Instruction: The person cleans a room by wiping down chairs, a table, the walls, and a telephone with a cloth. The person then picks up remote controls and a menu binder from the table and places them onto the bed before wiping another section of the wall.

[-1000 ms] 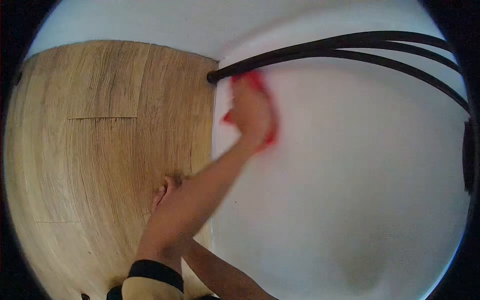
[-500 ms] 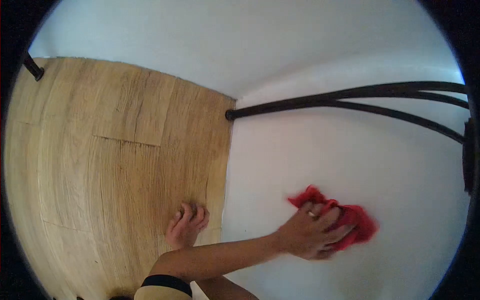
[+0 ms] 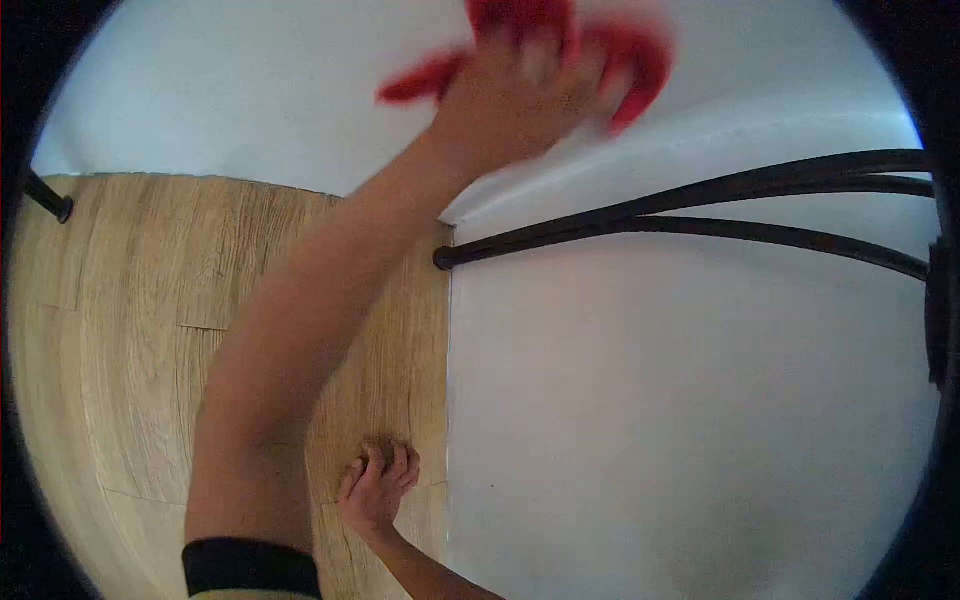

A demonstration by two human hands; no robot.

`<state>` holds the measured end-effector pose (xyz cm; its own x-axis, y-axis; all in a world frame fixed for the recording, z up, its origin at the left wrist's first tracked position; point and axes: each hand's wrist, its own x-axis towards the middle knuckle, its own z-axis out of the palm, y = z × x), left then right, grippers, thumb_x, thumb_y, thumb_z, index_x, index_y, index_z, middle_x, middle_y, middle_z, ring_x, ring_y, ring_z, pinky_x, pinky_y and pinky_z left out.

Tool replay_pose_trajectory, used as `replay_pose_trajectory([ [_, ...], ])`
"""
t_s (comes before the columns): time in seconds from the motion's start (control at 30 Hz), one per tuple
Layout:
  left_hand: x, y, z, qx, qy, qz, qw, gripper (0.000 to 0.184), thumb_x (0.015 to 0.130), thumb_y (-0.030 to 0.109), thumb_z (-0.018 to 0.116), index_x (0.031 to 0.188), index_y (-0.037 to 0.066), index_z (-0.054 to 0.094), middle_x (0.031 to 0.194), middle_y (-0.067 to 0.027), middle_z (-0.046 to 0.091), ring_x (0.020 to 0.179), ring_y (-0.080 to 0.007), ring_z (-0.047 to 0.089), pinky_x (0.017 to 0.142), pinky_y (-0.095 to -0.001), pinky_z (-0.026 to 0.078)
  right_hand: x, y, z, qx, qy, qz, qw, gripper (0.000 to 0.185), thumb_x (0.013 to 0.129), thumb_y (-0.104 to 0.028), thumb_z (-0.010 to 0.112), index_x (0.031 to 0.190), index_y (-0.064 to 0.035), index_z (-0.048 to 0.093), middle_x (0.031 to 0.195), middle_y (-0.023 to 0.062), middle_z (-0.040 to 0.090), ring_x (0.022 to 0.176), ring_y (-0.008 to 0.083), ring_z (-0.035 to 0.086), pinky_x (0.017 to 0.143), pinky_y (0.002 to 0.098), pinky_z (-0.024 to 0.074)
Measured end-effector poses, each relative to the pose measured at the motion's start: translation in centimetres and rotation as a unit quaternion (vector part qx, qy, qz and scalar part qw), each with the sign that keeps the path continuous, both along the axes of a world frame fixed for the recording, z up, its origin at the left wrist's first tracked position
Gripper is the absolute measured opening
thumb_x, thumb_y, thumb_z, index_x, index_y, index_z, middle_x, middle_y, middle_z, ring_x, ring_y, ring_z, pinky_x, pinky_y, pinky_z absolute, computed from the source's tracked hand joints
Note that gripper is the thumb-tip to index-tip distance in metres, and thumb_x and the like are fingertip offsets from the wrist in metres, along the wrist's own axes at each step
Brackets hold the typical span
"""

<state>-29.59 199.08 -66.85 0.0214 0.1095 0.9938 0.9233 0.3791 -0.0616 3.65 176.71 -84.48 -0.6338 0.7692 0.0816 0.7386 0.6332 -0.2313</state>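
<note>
My left hand [image 3: 520, 100] reaches up to the top of the view, its fingers pressing a bunched red cloth [image 3: 520, 20] against the white wall [image 3: 250, 90]. Cloth and fingertips are blurred by motion, and the cloth's upper part runs out of view. Low in the picture, my right hand [image 3: 375, 492] rests on the wood-look floor [image 3: 140, 380], fingers bent and slightly apart, with nothing seen in it. The left forearm crosses over the floor and covers part of it.
A black metal frame [image 3: 700, 205] runs from the corner to the right edge, its foot on the floor. Another black leg [image 3: 48, 197] stands at the far left. A second white wall surface [image 3: 650, 400] fills the right side.
My left hand has swung the red cloth from the right-hand white surface up to the wall at the top. My right hand stays on the floor; the view has shifted slightly.
</note>
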Motion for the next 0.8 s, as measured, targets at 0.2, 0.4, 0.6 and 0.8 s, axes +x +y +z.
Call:
replay_pose_trajectory([
  [0.2, 1.6, 1.7, -12.8, -0.4, -0.07, -0.157, 0.9, 0.038, 0.083, 0.026, 0.053, 0.121, 0.025, 0.055, 0.124, 0.0048, 0.054, 0.112, -0.023, 0.053, 0.095, -0.0445, 0.039, 0.0, 0.4, 1.6, -0.028, -0.023, 0.014, 0.999, 0.038, 0.089, -0.018, 0.049, 0.123, -0.0019, 0.043, 0.126, 0.028, 0.029, 0.121, 0.0482, 0.025, 0.097, 0.065, 0.0209],
  [0.4, 1.4, 3.1, 6.6, 0.021, -0.014, -0.057, 0.998, 0.03, 0.092, 0.02, 0.052, 0.12, 0.009, 0.053, 0.111, -0.0174, 0.055, 0.102, -0.0318, 0.054, 0.078, -0.0475, 0.045, -0.4, 0.3, 1.6, -0.048, -0.001, 0.006, 0.999, 0.034, 0.09, -0.017, 0.049, 0.121, -0.0037, 0.045, 0.125, 0.0281, 0.029, 0.12, 0.0481, 0.026, 0.096, 0.0651, 0.0217],
  [0.6, 0.6, 1.4, -18.2, -0.392, -0.236, -0.306, 0.835, 0.037, 0.091, 0.027, 0.047, 0.126, 0.016, 0.051, 0.126, -0.0026, 0.054, 0.117, -0.0223, 0.053, 0.102, -0.0442, 0.038, -0.6, 0.0, 1.6, -0.056, -0.014, -0.003, 0.998, 0.033, 0.09, -0.018, 0.049, 0.12, -0.0046, 0.047, 0.127, 0.0276, 0.028, 0.121, 0.048, 0.024, 0.097, 0.0647, 0.0205],
  [0.8, -4.0, -6.0, -0.1, -0.2, -0.353, -0.192, 0.894, 0.034, 0.095, 0.041, 0.049, 0.104, 0.01, 0.06, 0.109, -0.0134, 0.062, 0.105, -0.0183, 0.06, 0.089, -0.0421, 0.049, 0.0, -0.1, 1.1, -0.061, -0.013, -0.005, 0.998, 0.035, 0.088, -0.018, 0.051, 0.119, -0.0042, 0.046, 0.128, 0.0267, 0.027, 0.123, 0.0481, 0.023, 0.098, 0.0638, 0.0205],
])
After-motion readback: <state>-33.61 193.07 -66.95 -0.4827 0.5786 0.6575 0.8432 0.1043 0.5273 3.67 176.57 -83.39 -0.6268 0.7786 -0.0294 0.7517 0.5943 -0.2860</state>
